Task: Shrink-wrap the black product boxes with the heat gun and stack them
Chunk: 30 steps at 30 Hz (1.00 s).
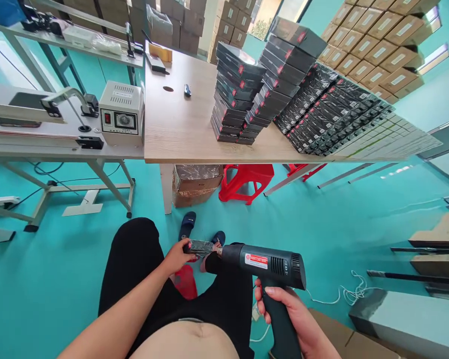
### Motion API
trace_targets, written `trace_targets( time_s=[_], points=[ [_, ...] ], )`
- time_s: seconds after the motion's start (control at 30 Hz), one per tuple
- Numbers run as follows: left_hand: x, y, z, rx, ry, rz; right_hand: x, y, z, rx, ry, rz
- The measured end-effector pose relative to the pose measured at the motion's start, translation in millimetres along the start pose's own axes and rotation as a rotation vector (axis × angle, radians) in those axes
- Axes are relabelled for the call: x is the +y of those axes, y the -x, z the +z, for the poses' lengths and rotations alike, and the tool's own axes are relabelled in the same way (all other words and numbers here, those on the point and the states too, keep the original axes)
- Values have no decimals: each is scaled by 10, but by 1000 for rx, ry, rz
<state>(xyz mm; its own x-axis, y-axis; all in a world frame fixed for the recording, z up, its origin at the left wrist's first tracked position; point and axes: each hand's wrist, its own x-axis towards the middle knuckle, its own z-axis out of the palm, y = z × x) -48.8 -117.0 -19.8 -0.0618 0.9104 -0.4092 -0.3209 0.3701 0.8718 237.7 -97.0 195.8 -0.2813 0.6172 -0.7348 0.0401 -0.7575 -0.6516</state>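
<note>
Count: one heat gun, one small black box in hand, two tall stacks of black boxes on the wooden table, and beside them several long rows of boxes laid flat, too many to count. Two red stools stand under the table; one sealing machine sits on the bench to the left.

Left hand: fingers curled, pinching one end of the small black box, held low between the knees above the teal floor.

Right hand: closed tight around the heat gun's dark handle, nozzle pointing left, its tip just beside the box's other end.

The box: flat, oblong, black, glossy as if film-wrapped, with a red mark at the left end.
</note>
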Motion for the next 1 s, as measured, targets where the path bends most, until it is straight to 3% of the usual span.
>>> trace_targets(
  time_s=[0.17,0.37,0.73,1.0],
  points=[
    [-42,13,-21,-8,-97,51,-31,-48,176,-5,64,7],
    [-36,58,-34,-43,-103,42,-41,-118,211,34,83,-10],
    [-48,73,-52,10,-675,130,-8,-203,376,-66,162,6],
    [-19,85,-44,22,-680,122,41,-330,552,-155,165,21]
  ],
)
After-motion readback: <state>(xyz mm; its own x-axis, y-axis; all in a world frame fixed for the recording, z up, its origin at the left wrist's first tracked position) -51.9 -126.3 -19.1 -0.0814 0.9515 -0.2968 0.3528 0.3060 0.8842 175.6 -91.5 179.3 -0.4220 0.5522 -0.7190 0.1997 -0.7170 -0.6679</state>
